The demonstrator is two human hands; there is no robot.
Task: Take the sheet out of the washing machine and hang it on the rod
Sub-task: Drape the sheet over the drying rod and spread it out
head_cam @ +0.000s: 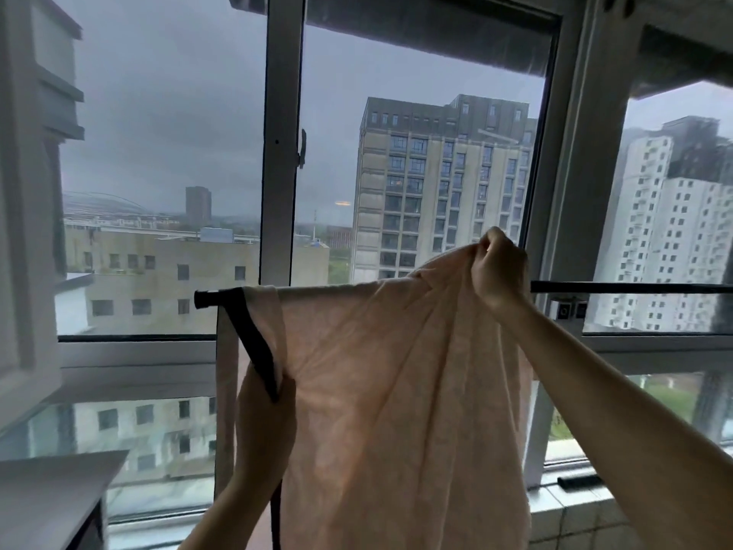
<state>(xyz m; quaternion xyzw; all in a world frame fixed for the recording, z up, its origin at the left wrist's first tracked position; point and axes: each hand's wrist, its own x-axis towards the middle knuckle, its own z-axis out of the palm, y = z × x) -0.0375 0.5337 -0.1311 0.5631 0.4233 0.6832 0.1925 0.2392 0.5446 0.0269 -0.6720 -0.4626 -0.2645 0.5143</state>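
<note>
Sheet [396, 391], pink, hangs over the black rod [634, 288]; right hand [497, 267] pinches its top, left hand [273, 414] grips its dark edge

No readable text, label, brand, number or sign anywhere in view.

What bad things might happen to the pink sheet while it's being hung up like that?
1. The sheet is bunched toward the rod's left end, so it might slide off the tip if tugged leftward.
2. The right hand pinches a fold above the rod; letting go before it is spread could leave the cloth lopsided, and the heavier side may drag it down.
3. The left hand grips the dark-trimmed edge low down; a hard pull might tug the sheet off.
</note>
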